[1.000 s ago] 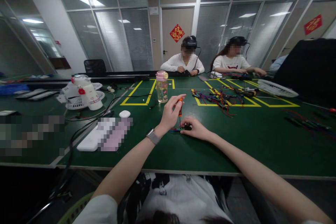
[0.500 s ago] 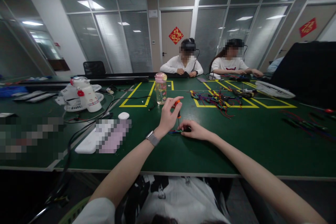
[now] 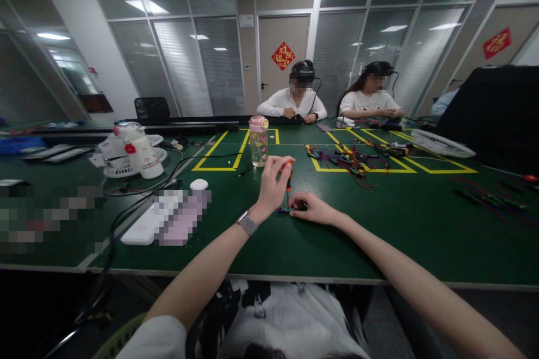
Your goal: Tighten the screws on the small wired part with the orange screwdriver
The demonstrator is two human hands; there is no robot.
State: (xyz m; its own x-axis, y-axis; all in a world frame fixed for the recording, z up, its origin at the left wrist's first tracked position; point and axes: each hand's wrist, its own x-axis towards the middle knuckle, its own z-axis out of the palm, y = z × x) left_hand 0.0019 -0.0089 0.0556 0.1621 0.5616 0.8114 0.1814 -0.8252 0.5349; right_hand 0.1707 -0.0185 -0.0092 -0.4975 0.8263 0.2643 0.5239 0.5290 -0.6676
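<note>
My left hand (image 3: 273, 185) is closed on the orange and black handle of a screwdriver (image 3: 288, 184), its fingertips around the top end. The screwdriver stands upright, its thin shaft reaching down to a small green circuit board (image 3: 286, 210) with coloured wires lying on the table. At the board's right side, my right hand (image 3: 312, 208) has its thumb and fingers closed on the board's edge beside the shaft's lower end. The exact tip contact is too small to make out.
A water bottle (image 3: 258, 143) stands just beyond my left hand. Several wired boards (image 3: 343, 160) lie in a tangle to the right. A white power bank (image 3: 143, 227), a white case (image 3: 199, 185) and a white jug (image 3: 145, 157) are at left. Two people (image 3: 295, 102) sit opposite.
My left fingers have closed in around the screwdriver's top; they were more spread before. My right hand and the board stay in place.
</note>
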